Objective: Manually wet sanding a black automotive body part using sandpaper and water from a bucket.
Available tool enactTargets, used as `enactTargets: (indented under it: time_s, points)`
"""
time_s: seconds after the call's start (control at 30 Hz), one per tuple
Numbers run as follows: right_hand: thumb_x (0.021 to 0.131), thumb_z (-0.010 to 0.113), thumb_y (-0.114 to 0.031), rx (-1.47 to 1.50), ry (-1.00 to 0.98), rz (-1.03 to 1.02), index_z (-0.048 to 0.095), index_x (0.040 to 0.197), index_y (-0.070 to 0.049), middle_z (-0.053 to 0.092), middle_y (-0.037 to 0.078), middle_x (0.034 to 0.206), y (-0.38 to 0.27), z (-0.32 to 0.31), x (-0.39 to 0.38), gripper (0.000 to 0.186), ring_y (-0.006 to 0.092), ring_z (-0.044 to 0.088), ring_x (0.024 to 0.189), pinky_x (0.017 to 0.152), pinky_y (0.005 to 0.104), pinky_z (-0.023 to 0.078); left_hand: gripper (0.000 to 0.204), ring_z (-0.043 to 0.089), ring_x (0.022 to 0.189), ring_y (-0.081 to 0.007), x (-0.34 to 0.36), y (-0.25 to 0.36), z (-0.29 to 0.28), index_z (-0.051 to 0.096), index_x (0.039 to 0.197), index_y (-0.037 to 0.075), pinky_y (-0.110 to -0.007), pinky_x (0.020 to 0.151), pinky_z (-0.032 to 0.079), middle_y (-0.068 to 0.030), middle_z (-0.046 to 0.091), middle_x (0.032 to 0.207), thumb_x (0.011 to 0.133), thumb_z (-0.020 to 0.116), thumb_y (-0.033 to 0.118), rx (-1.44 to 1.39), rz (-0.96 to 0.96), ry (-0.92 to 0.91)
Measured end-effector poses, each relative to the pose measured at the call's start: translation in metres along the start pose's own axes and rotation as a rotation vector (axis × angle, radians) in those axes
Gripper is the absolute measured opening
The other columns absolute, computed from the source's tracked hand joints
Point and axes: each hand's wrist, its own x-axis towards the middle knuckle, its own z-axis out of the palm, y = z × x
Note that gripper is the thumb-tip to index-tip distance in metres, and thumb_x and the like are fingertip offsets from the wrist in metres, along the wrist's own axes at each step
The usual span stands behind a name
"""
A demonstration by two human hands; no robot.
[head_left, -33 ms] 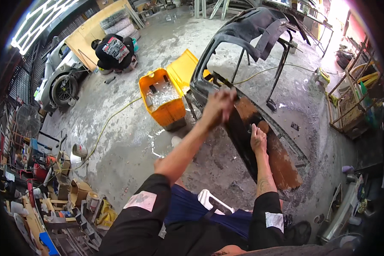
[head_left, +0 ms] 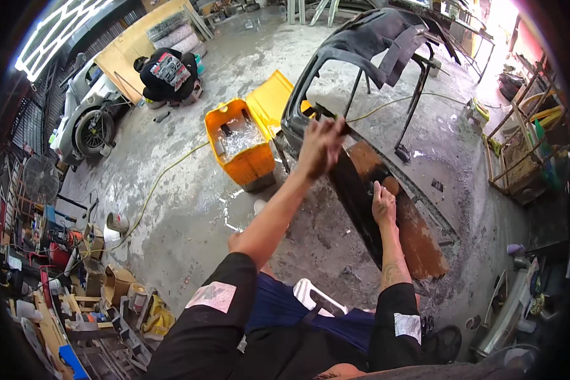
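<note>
A car body shell (head_left: 354,47) in dark finish stands on metal legs, with a long lower section holding a black strip (head_left: 351,202) and a rusty brown panel (head_left: 421,244). My left hand (head_left: 321,145) is raised over the black strip near the shell's lower pillar; its fingers are smeared by motion, and anything under them is hidden. Farther down, my right hand (head_left: 384,204) grips the lower section beside a dark opening, thumb upward and fingers curled. An open yellow tub (head_left: 240,164) with cloudy water and dark pieces sits just left of the shell.
A person (head_left: 171,79) in black crouches by a plywood board and a silver car (head_left: 79,126). A yellow hose (head_left: 163,177) crosses the wet floor. Cluttered scrap and tools (head_left: 107,285) lie lower left, a metal rack (head_left: 513,158) stands right, and a white stool (head_left: 316,297) is below me.
My left hand has moved slightly up and left along the black section. My right hand is nearly still.
</note>
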Motion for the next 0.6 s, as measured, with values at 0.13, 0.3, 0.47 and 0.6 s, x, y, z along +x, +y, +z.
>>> enactTargets:
  time_s: [0.13,0.3,0.47,0.6]
  points:
    - [0.104,0.057,-0.001,-0.244,0.072,-0.349,0.065,0.133,0.003,0.069,0.021,0.091,0.012,0.004,0.002,0.031,0.04,0.073,0.085,0.074,0.0508,0.06,0.066,0.058,0.118,-0.0335,-0.072,0.037,0.002,0.061,0.154,0.01,-0.048,0.109,0.045,-0.0142,0.063,0.132,0.091,0.079,0.019,0.025,0.069,-0.117]
    - [0.116,0.043,-0.043,0.0,0.036,-0.09,0.069,0.098,0.002,0.071,0.033,0.1,-0.001,-0.001,0.002,0.055,0.0547,0.067,0.102,0.089,0.0607,0.052,0.041,0.055,0.123,-0.0324,-0.047,0.007,-0.003,0.073,0.117,0.019,-0.048,0.105,0.046,-0.0107,0.06,0.139,0.078,0.084,0.021,0.014,0.213,-0.256]
    - [0.116,0.045,-0.04,0.047,0.063,-0.092,0.069,0.096,0.003,0.071,0.033,0.099,-0.013,-0.006,0.0,0.053,0.0542,0.067,0.1,0.088,0.061,0.052,0.067,0.055,0.118,-0.0326,-0.027,0.006,-0.006,0.059,0.152,0.007,-0.049,0.103,0.045,-0.0129,0.064,0.126,0.092,0.08,0.028,0.126,0.14,-0.187]
    - [0.117,0.043,-0.037,-0.01,0.001,-0.095,0.068,0.095,0.003,0.07,0.033,0.1,-0.009,-0.005,-0.002,0.052,0.054,0.067,0.101,0.089,0.0598,0.052,0.074,0.054,0.126,-0.0339,-0.089,0.034,-0.001,0.068,0.144,0.018,-0.051,0.106,0.044,-0.0109,0.059,0.133,0.073,0.086,0.02,0.057,0.195,-0.381]
